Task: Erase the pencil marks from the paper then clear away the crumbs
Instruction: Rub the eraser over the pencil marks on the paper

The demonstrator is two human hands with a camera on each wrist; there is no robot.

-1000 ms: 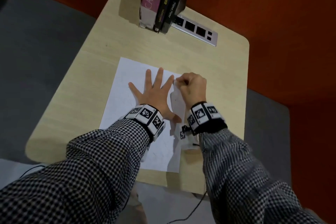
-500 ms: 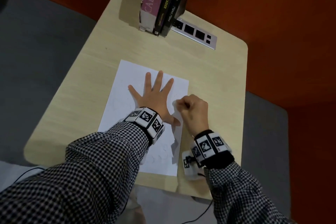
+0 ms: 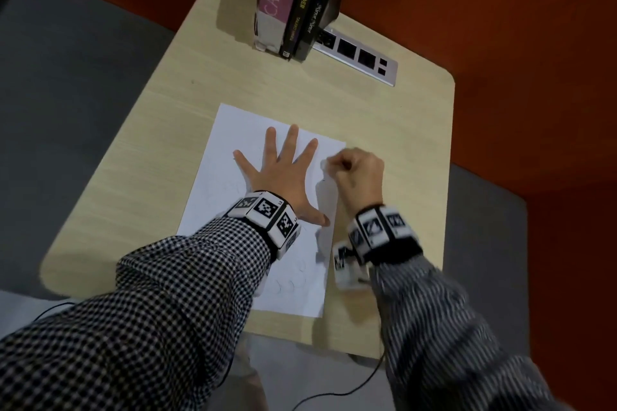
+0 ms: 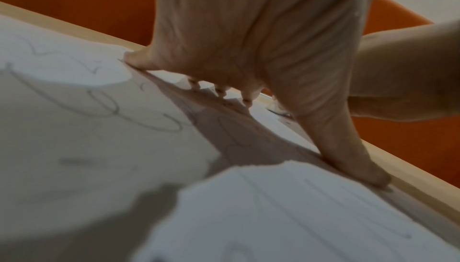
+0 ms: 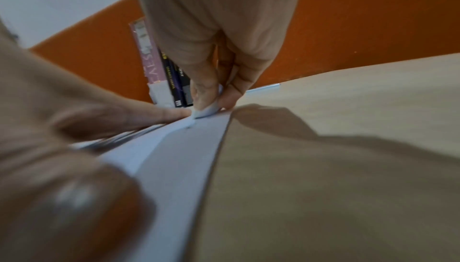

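A white sheet of paper [image 3: 240, 130] lies on a light wooden desk [image 3: 167, 130]. My left hand [image 3: 280, 173] lies flat on the sheet with its fingers spread, pressing it down. Faint pencil loops and lines [image 4: 104, 105] show on the paper under that hand. My right hand [image 3: 357, 170] is at the sheet's right edge, fingers curled, pinching a small white eraser [image 5: 208, 109] whose end touches the paper. In the right wrist view the thumb and fingers [image 5: 206, 89] close on the eraser just beside a left fingertip.
Three upright books [image 3: 300, 0] stand at the far edge of the desk, beside a silver socket strip [image 3: 360, 55]. An orange wall [image 3: 500, 27] rises behind and to the right. Grey floor [image 3: 66, 77] lies left of the desk. A black cable [image 3: 334, 390] hangs below.
My right hand slid back toward me along the paper's right side, then forward again to the upper right edge. The left hand has stayed flat on the sheet.
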